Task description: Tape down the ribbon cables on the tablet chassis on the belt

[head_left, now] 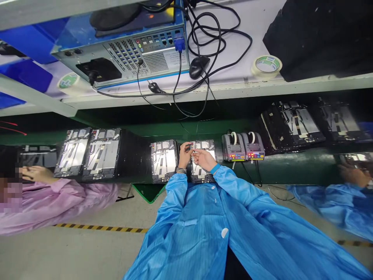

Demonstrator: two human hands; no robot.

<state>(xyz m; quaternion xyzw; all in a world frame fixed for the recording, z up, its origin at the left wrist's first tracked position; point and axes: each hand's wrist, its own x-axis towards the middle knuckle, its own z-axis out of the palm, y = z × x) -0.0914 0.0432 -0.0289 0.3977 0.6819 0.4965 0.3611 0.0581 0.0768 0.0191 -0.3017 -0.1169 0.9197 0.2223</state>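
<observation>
My left hand (pixel 184 156) is at the upper left corner of an opened tablet-like device (pixel 207 175), its thumb and fingers drawn together. My right hand (pixel 204 158) hangs over the middle of the same device, fingertips pinched close to the left ones. Whatever is between the fingertips is too small to make out. Bright silvery panels and dark strips show inside the device. Just left of it lies a second opened device (pixel 163 161) of the same kind. Two grey tape dispensers (pixel 233 147) with lit red displays stand to the right of my hands.
Similar devices (pixel 101 153) lie along the bench to the left, and a stack of them (pixel 303 124) sits to the right. Above, a shelf bears a computer case (pixel 151 58), cables, a mouse (pixel 199 67) and tape rolls (pixel 266 66). Co-workers' sleeves (pixel 72 194) are on both sides.
</observation>
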